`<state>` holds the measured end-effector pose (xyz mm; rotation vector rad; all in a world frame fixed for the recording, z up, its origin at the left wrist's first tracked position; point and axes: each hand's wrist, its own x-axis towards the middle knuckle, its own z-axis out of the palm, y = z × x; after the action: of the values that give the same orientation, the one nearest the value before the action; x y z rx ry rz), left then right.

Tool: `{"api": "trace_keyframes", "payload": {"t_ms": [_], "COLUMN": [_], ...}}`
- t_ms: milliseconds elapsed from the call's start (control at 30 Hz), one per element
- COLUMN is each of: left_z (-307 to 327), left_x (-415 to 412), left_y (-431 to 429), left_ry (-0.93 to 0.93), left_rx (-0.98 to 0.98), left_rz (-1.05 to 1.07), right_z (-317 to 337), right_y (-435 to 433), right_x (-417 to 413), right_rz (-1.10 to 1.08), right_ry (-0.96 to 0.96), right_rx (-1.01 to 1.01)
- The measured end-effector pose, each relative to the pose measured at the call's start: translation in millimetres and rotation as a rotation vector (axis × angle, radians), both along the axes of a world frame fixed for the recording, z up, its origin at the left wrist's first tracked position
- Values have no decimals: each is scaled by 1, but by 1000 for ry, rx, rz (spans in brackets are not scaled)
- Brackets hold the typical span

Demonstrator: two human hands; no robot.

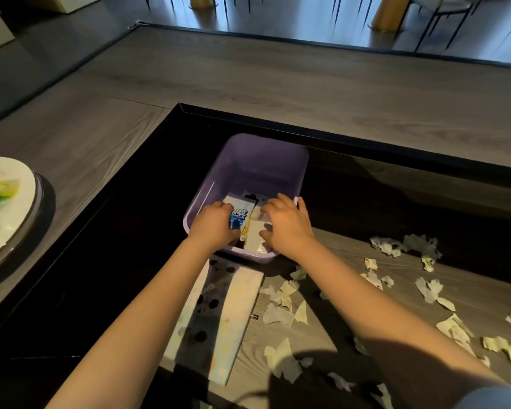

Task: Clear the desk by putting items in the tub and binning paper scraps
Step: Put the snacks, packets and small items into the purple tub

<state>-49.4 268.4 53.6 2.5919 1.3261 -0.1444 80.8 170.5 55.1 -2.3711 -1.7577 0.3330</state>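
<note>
Reaching: both bare arms stretched forward, left hand [214, 224] and right hand [286, 224] down inside tub [248, 160]
tub: purple plastic, rectangular, open top; sits in dark recess just past far edge of desk [331, 329]
left hand: knuckles up, fingers curled round blue-and-white packet [239, 218], firm hold, over tub's near left corner
blue-and-white packet: printed wrapper, tilted, inside tub, between the two hands
right hand: fingers bent and spread over tub contents, thumb touching white card [254, 237]; gripping or only resting, cannot tell
white card: flat, pale, inside tub by near wall, just right of packet
black item [251, 198]: small, dark, inside tub behind packet; kind unclear
paper scraps [281, 317]: many torn, crumpled pale pieces, scattered over desk, mostly right of tub and around right forearm, some near the right edge of view
patterned board [219, 329]: long, flat, pale with dark dots, lying on desk partly under left forearm, far end just beside tub
desk: grey wood grain, near side of recess
plate [9, 208]: round, white, at left edge on counter [278, 84], blurred yellow and green bits on it
counter: grey wood, wrapping recess on left and far sides
background: chair and table legs on floor, top of view
</note>
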Motion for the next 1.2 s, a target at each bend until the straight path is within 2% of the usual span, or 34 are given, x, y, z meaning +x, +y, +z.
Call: {"api": "trace_keyframes", "payload": {"t_ms": [133, 333, 567, 1200], "left_z": [10, 23, 34, -15], "left_x": [-10, -17, -5, 58], "left_y": [-25, -71, -136, -347], "left_ry": [-98, -158, -199, -56], "left_rx": [52, 136, 91, -157], "left_rz": [-7, -71, -155, -94], "right_z": [6, 13, 11, -22], "right_y": [-26, -81, -156, -349], "right_x": [3, 10, 30, 115], "right_rz": [-43, -119, -143, -11], "right_ry": [99, 151, 164, 281], "right_rx": [60, 104, 133, -140]}}
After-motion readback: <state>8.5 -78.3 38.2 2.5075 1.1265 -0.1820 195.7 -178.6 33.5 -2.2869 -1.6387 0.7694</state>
